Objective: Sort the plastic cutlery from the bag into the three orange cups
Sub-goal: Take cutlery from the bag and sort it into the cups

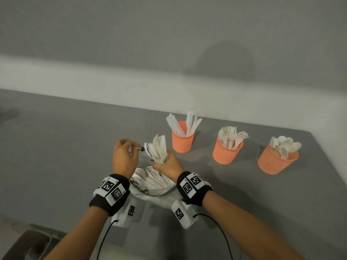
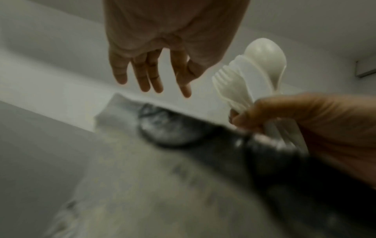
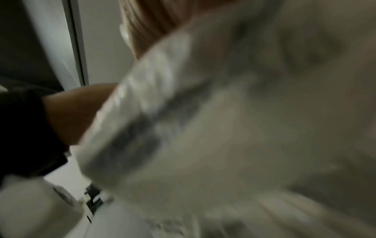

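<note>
Grey counter (image 1: 56,139): right hand (image 1: 169,166) fists a mixed cutlery bundle (image 1: 157,149) above the bag (image 1: 154,192), left hand (image 1: 124,156) beside it with fingers loose; fanned pieces could slip from the fist.

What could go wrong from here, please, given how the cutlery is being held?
1. The right hand grips a mixed bunch; the left wrist view shows a spoon and fork tines together, so pieces may land in the wrong cup.
2. The bunch fans out above the fist, so a piece could slip onto the table.
3. The knife cup stands close to the hands and might get knocked.
</note>
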Demonstrator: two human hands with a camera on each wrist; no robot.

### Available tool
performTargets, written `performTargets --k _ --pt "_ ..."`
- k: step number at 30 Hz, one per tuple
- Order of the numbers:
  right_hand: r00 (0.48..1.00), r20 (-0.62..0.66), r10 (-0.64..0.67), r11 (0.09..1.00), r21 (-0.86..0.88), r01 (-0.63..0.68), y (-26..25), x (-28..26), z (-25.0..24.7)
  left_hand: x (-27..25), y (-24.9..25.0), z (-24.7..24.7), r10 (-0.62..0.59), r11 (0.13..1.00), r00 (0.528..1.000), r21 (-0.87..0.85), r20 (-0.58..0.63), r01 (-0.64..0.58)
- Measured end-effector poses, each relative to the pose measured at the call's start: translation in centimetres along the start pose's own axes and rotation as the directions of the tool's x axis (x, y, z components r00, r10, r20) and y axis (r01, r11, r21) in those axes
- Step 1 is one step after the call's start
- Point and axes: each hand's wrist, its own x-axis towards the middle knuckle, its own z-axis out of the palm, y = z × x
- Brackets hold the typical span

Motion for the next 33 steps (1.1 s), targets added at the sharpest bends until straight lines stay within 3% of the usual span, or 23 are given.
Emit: performTargets --k 2,7,9,11,13,16,18,20,24,27,28,31,33 --pt "0.994 -0.113 -0.014 0.988 0.150 0.031 -1.6 -0.4 -1.3 0.1 1.7 0.3 0.034 0.991 0.998 -0.127 -0.057 -0.041" --pt "0.921 -0.383 0.070 0.876 0.465 0.127 -5.2 -0.5 -6.4 -0.1 6.3 1.9 -0.079 0.854 0.997 -0.517 -0.009 0.063" --pt "0.885 -0.461 0.063 0.853 0.486 0.192 -5.8 -0.6 -8.8 -0.6 8.2 2.8 -0.105 0.745 0.990 -0.652 0.096 0.143" --pt "0.845 -0.533 0.040 0.857 0.453 0.245 -5.9 -1.1 -10.9 -1.3 9.8 4.1 -0.139 0.640 0.945 -0.701 0.295 0.313" --pt "0.802 -0.596 0.043 0.867 0.422 0.267 -5.7 -1.5 -12.5 -2.3 10.9 5.9 -0.178 0.532 0.824 -0.652 0.538 0.540" --pt "0.754 -0.651 0.090 0.859 0.434 0.272 -5.1 -2.1 -14.0 -3.9 12.0 9.0 -0.227 0.345 0.517 -0.429 0.825 0.835" --pt "0.716 -0.692 0.096 0.854 0.427 0.297 -4.2 -2.5 -14.6 -4.6 12.6 10.9 -0.216 0.237 0.348 -0.297 0.912 0.925" --pt "0.686 -0.724 0.076 0.852 0.405 0.332 -3.7 -3.1 -14.9 -5.0 13.4 12.4 -0.183 0.141 0.252 -0.228 0.950 0.963" --pt "0.608 -0.791 0.069 0.832 0.383 0.402 -2.8 -4.4 -15.8 -4.8 15.3 14.3 -0.089 -0.031 0.182 -0.185 0.979 0.982" --pt "0.581 -0.809 0.091 0.820 0.391 0.417 -2.2 -4.8 -16.2 -4.5 16.9 14.6 -0.055 -0.029 0.134 -0.136 0.989 0.990" --pt "0.573 -0.813 0.101 0.825 0.390 0.408 -2.1 -4.8 -16.3 -4.5 17.3 14.8 -0.060 0.018 0.114 -0.113 0.992 0.993" --pt "0.528 -0.839 0.133 0.839 0.379 0.390 -2.1 -4.4 -17.0 -4.7 17.3 15.9 -0.141 0.301 0.090 -0.044 0.986 0.953" --pt "0.495 -0.855 0.155 0.826 0.387 0.410 -2.4 -4.0 -17.7 -4.9 17.1 16.6 -0.178 0.366 0.104 -0.032 0.979 0.930"
